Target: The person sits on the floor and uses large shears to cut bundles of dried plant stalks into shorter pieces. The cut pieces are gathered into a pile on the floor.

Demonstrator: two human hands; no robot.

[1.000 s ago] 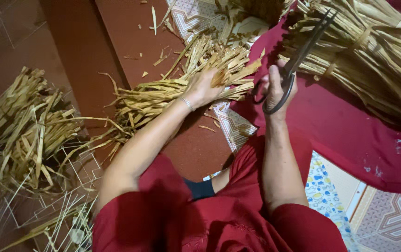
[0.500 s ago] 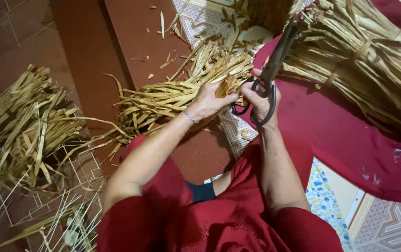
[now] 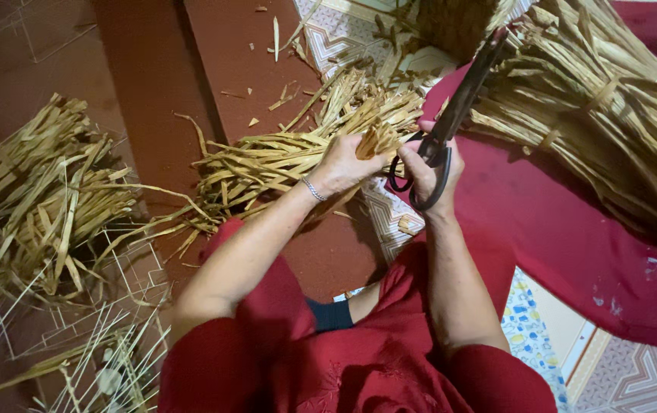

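Observation:
My left hand [image 3: 346,162] grips a bundle of dry yellow straw strips [image 3: 282,160] that fans out to the left over the reddish floor. A thin bracelet circles that wrist. My right hand [image 3: 429,167] holds large dark scissors [image 3: 454,115] by their loop handles, blades closed and pointing up and to the right. The two hands are close together, with the cut ends of the straw sticking up between them. Both arms come out of red sleeves.
A big tied sheaf of straw [image 3: 603,107] lies on a red cloth [image 3: 573,245] at the right. Another loose straw pile [image 3: 38,199] sits at the left. Patterned floor tiles [image 3: 343,38] show at the top and bottom right, with scattered straw bits.
The scissors have swung from the right toward the left hand, and both hands have drawn together at the straw's cut ends. The view has shifted slightly.

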